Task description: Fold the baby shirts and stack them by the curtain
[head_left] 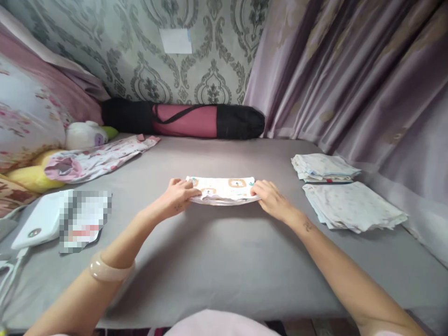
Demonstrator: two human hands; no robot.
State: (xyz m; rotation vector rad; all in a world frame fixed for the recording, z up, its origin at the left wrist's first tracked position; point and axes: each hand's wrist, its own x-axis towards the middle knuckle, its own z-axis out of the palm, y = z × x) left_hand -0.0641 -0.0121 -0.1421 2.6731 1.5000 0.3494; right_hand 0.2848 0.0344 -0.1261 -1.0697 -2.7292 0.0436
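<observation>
A folded white cloth (224, 189) printed with tan and green figures is stretched between my two hands, over the middle of the grey-covered surface. My left hand (179, 198) grips its left end, thumb on top and fingers curled round the edge. At the opposite end my right hand (269, 198) pinches the cloth in the same manner. Its near edge shows several layers and sags slightly. What the cloth is, a garment or a plain cloth, I cannot tell.
Two stacks of folded cloths, a rear stack (325, 167) and a front stack (357, 205), lie at right. Leftward are a white device (42, 219) with a cable, a blurred packet (84, 219), a patterned garment (105, 158) and plush toys. A long black-and-pink bag (189, 120) lies along the wall.
</observation>
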